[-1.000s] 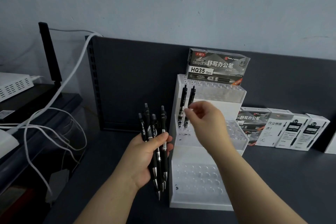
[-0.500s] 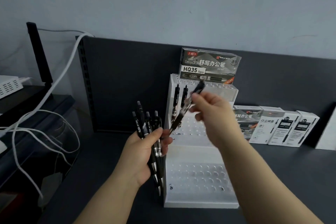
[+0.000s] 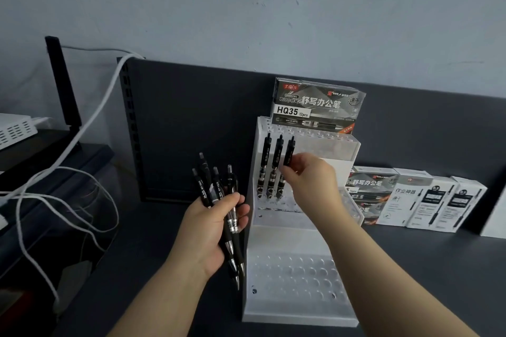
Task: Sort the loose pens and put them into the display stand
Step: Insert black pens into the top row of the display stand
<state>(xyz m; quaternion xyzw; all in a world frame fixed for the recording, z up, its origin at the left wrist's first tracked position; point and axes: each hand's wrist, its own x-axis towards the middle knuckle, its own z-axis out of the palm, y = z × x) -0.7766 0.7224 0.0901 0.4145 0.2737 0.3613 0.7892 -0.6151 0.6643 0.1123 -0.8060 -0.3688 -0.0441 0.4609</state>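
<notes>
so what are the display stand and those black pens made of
Display stand: likely frosted acrylic or similar plastic, milky and translucent, light glinting off its hole rims. Loose pens: apparently black plastic barrels, fairly matte with white print; the silvery shiny tips look like metal.

Three pens (image 3: 276, 167) upright in stand (image 3: 298, 268) middle tier; pen box (image 3: 315, 107) on top; boxes (image 3: 427, 200) right.

Dim, even, cool light; soft shadows only; mild glare on the clear stand (image 3: 323, 145); wide-angle bowing at edges; slight overall softness.
</notes>
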